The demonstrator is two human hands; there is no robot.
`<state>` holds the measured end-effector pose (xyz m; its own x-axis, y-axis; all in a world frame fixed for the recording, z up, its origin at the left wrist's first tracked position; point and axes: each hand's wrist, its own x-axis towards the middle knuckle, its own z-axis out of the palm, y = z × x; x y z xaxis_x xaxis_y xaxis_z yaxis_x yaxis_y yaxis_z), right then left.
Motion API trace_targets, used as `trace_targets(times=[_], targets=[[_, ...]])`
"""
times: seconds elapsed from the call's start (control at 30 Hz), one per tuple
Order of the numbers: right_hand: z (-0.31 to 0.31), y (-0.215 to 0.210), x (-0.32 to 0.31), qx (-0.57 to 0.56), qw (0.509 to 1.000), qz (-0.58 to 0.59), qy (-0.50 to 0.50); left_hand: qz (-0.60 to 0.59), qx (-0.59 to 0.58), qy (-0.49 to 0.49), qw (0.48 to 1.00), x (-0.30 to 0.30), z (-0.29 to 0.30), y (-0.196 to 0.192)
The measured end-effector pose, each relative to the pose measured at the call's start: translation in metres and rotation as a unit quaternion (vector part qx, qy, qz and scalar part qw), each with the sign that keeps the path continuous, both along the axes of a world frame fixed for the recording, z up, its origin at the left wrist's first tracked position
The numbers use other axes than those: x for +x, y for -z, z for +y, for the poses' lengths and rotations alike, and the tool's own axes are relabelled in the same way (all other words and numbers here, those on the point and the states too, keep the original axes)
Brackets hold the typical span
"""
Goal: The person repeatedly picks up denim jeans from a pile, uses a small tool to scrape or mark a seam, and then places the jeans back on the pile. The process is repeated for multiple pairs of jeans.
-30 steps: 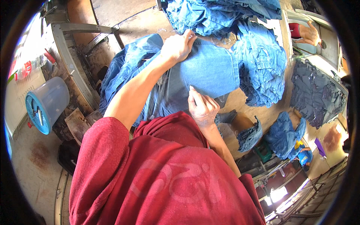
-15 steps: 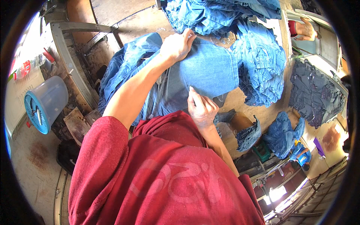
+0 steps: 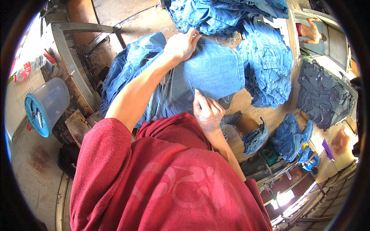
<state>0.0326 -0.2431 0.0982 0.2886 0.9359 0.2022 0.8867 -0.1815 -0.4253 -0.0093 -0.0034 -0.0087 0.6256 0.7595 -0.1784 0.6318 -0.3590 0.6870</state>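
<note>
A blue denim garment lies spread in front of me, one stitched hem toward the right. At its far edge, my left hand is closed in a pinch on the cloth. Closer to my body, my right hand pinches the garment's near edge between thumb and forefinger, the other fingers curled. Any small thing between the fingertips is too fine to make out. More crumpled denim lies under and beside my left forearm.
Piled blue denim rises at the far side, with a stack of folded denim to the right. Dark garments lie farther right, near two other people. A clear tub with a blue lid stands left, beside a metal frame.
Both my hands keep their grip and have hardly moved. At the far right, the bare-backed person has shifted posture, and the person in blue has moved slightly.
</note>
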Motion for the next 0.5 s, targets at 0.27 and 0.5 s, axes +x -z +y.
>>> trace_targets(times=[0.27, 0.5], targets=[[0.0062, -0.0037, 0.0, 0.018, 0.999, 0.026, 0.018, 0.002, 0.001, 0.003, 1.0, -0.0001, -0.0001, 0.0025], [0.0007, -0.001, 0.0008, 0.022, 0.999, 0.036, 0.018, 0.025, -0.011, 0.003, 1.0, 0.0008, 0.0003, 0.0016]])
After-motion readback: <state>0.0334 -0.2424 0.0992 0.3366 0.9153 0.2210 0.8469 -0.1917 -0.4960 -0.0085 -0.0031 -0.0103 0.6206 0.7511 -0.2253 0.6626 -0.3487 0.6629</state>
